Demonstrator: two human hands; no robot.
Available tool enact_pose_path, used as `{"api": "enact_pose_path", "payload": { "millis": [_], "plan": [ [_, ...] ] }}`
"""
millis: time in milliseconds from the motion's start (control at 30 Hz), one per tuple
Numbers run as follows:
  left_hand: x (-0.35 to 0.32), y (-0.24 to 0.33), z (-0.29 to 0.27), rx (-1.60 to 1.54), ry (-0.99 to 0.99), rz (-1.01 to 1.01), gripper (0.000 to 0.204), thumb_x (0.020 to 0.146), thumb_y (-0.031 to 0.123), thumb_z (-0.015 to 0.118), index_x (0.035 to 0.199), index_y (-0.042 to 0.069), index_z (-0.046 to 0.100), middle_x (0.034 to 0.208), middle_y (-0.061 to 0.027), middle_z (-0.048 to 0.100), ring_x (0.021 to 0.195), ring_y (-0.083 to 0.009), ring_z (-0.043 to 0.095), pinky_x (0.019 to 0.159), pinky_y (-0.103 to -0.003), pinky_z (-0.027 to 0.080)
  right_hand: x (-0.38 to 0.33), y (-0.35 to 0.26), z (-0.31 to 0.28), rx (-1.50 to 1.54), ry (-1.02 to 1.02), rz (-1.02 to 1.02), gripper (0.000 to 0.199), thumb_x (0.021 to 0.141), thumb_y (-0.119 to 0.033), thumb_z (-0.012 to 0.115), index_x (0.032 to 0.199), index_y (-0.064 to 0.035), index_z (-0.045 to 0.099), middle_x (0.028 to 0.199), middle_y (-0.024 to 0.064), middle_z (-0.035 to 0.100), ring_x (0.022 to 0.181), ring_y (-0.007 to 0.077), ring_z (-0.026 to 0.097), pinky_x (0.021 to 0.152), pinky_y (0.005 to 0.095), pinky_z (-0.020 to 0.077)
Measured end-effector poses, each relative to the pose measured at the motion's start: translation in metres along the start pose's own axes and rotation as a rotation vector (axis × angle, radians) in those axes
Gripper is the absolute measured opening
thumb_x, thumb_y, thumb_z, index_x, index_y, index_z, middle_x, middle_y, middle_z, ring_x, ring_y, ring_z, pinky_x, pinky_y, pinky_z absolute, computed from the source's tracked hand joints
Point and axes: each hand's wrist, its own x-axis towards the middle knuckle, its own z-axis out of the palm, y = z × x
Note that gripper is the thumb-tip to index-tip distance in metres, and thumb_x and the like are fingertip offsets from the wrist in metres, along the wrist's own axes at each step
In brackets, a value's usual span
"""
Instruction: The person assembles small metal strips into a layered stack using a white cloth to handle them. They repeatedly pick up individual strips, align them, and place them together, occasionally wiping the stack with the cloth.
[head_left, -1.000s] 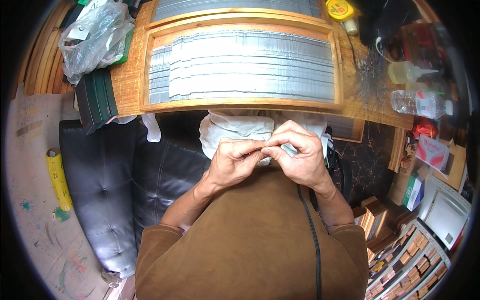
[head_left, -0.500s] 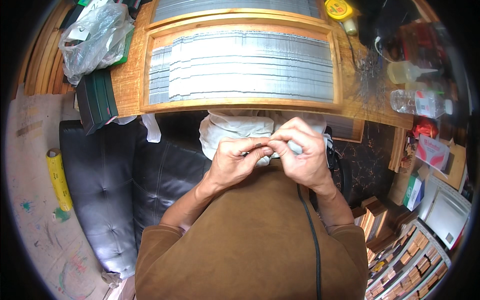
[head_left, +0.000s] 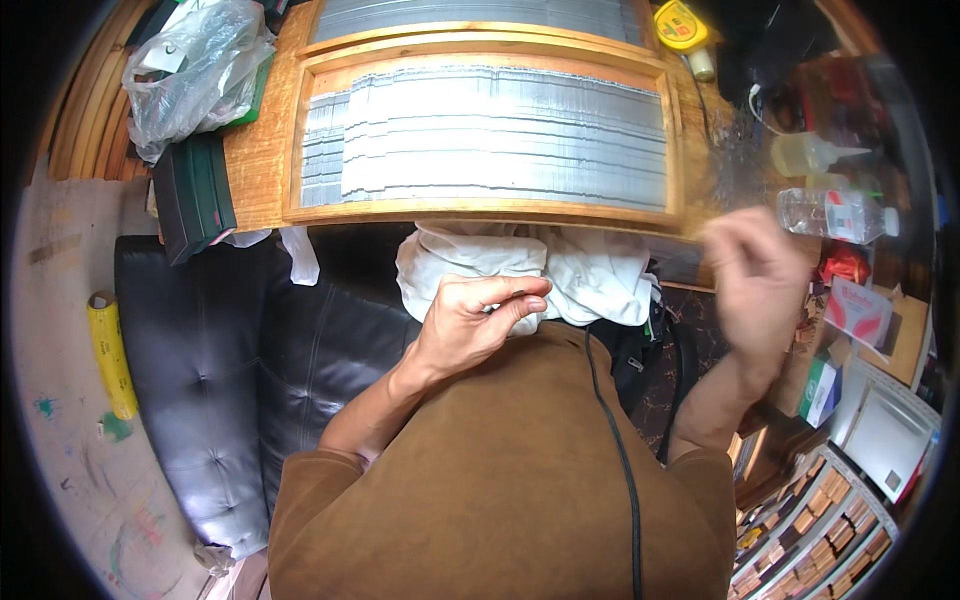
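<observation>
My left hand (head_left: 468, 318) is held in front of my chest, thumb and forefinger pinched together on a small dark piece (head_left: 518, 293). Too little of that piece shows to tell its kind. My right hand (head_left: 755, 280) is raised off the right front corner of the wooden table (head_left: 255, 185), its fingers smeared by motion. Nearest to it on the table is a blurred heap of thin grey wire-like bits (head_left: 738, 150). Rows of thin silvery strips (head_left: 500, 130) lie in a shallow wooden tray (head_left: 675, 140) ahead of my hands.
A yellow tape measure (head_left: 680, 25), a squeeze bottle (head_left: 805, 153) and a clear plastic bottle (head_left: 830, 215) lie at the right. Dark green boxes (head_left: 192, 200) and a plastic bag (head_left: 200, 75) sit at the left. White cloth (head_left: 600, 285) hangs below the table edge, beside a black padded seat (head_left: 200, 380).
My right hand has left my left hand and swung right and slightly up toward the table's right corner. The left hand stays in place, still pinching the small dark piece.
</observation>
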Motion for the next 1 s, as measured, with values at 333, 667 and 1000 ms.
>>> {"api": "enact_pose_path", "payload": {
  "millis": [333,667,1000],
  "plan": [
    [0.003,0.015,-0.006,0.084,-0.085,-0.021,0.026,0.090,-0.002,0.078,0.116,0.000,0.078,0.099,-0.0179,0.080,0.087,-0.0248,0.081,0.073,-0.030,0.061,-0.045,-0.010,0.105,0.385,-0.290,-0.130,0.016,0.083,0.008,0.081,0.098,0.0019,0.078,0.087,0.0107,0.069,0.078,0.0201,0.068,0.069,0.0300,0.0545],
    [0.003,0.010,-0.005,0.144,-0.066,0.027,0.009,0.089,0.000,0.079,0.097,-0.001,0.077,0.074,-0.0156,0.071,0.059,-0.0226,0.068,0.056,-0.033,0.050,-0.047,-0.006,0.109,0.441,-0.293,-0.103,0.016,0.082,0.005,0.083,0.097,0.0011,0.079,0.088,0.0107,0.071,0.077,0.0203,0.069,0.066,0.0303,0.0545],
    [0.002,0.007,-0.003,0.101,-0.056,0.011,0.009,0.089,0.001,0.078,0.098,-0.001,0.078,0.072,-0.0140,0.070,0.057,-0.0180,0.064,0.055,-0.031,0.048,-0.046,-0.005,0.108,0.443,-0.297,-0.104,0.014,0.082,0.005,0.083,0.095,0.0019,0.078,0.088,0.0111,0.071,0.078,0.0211,0.070,0.068,0.0313,0.0556]
  ]
}}
